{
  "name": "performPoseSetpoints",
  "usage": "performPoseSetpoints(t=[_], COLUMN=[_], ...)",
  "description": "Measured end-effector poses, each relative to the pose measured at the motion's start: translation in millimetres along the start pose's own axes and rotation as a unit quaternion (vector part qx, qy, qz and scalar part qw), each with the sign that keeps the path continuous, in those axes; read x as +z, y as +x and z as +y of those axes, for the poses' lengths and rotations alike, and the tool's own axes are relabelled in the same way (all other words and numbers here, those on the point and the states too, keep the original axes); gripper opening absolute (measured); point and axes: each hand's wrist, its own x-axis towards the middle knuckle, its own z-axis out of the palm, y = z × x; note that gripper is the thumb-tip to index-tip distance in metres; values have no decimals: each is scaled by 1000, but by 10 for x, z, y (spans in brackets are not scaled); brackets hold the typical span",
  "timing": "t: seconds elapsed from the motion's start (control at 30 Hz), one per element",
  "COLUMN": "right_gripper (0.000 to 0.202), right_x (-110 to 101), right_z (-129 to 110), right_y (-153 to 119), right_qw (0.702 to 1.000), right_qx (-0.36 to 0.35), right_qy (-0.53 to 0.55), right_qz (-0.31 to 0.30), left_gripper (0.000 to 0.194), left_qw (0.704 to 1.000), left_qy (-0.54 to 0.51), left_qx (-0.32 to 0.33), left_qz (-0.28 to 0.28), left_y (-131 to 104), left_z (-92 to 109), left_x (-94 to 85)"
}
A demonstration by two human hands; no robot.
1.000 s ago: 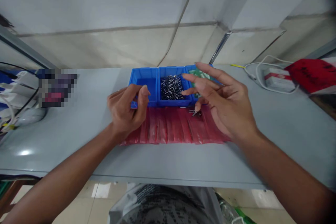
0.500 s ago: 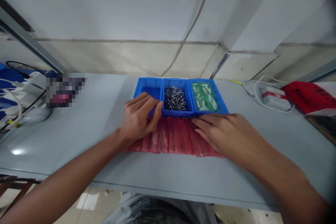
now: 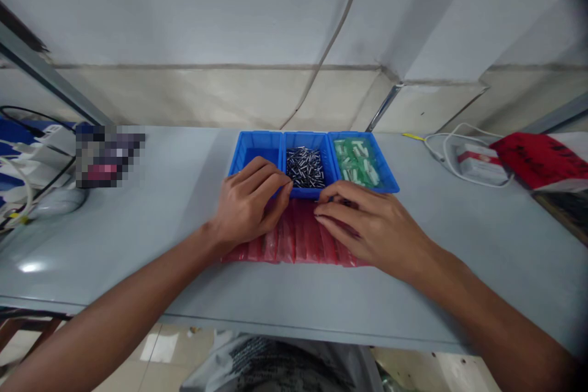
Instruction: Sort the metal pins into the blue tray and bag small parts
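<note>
We listed one row of red plastic bags (image 3: 294, 240), thin, glossy and translucent, their narrow strips overlapping side by side with creases running near to far; it lay on the pale grey table (image 3: 257, 300), just on the near side of three blue bins, its ends partly covered by the hands. Left bin (image 3: 261, 154): ribbed walls, darker blue floor, near part behind the left hand. Middle bin (image 3: 305, 193): a heap of small metal pins (image 3: 305, 166), shiny silver and dark, lying at all angles. Right bin (image 3: 386, 171): a clear green bag (image 3: 358, 162) with white pieces showing through. Left hand (image 3: 250, 201): over the left end of the row, fingers curled, thumb tip close against the forefinger; we could not tell whether it gripped anything. Right hand (image 3: 372, 215): over the right end, half closed, fingers bent with tips drawn together; small dark bits showed among them, but we could not tell what it held. Far right, we entered a white box (image 3: 480, 162) with a red band, ringed by a white cable (image 3: 448, 162).
</note>
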Motion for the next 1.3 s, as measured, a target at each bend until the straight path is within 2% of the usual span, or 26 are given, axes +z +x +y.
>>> performPoseSetpoints(t=[0.07,0.13,0.27,0.43,0.57,0.63,0.7,0.83,0.9,1.03,1.17,1.3], right_gripper=[12,7,11,11,13,15,12,7,6,9,11,11], right_x=[9,3,-23,27,94,111,115,98,86,75,81,96], right_z=[-54,-108,-150,-131,-158,-176,-189,-209,-219,-245,-260,-248], right_y=[25,48,79,96,93,85,75,64,64,67,68,68], right_qw=[994,976,916,923,889,886,887,882,876,868,858,853], right_qx=[9,52,142,138,174,177,174,167,164,162,177,180], right_qy=[79,172,355,338,405,408,400,394,402,421,424,429], right_qz=[77,125,125,120,123,133,149,199,208,208,228,237], left_gripper=[6,7,8,24,26,21,17,6,1,14,17,16], left_qw=[1000,999,998,996,991,990,991,995,996,996,996,995], left_qy=[-9,-11,-4,-11,7,8,-2,-23,-30,-32,-52,-54], left_qx=[14,32,58,82,131,141,133,88,82,77,55,64], left_qz=[0,3,19,19,-10,-25,-20,32,36,27,42,49], left_y=[-1,-5,-14,-22,-29,-27,-15,34,51,44,7,-8], left_z=[14,27,38,51,72,78,82,91,96,100,86,71], left_x=[-17,-32,-34,-20,-45,-61,-72,-90,-100,-109,-79,-43])
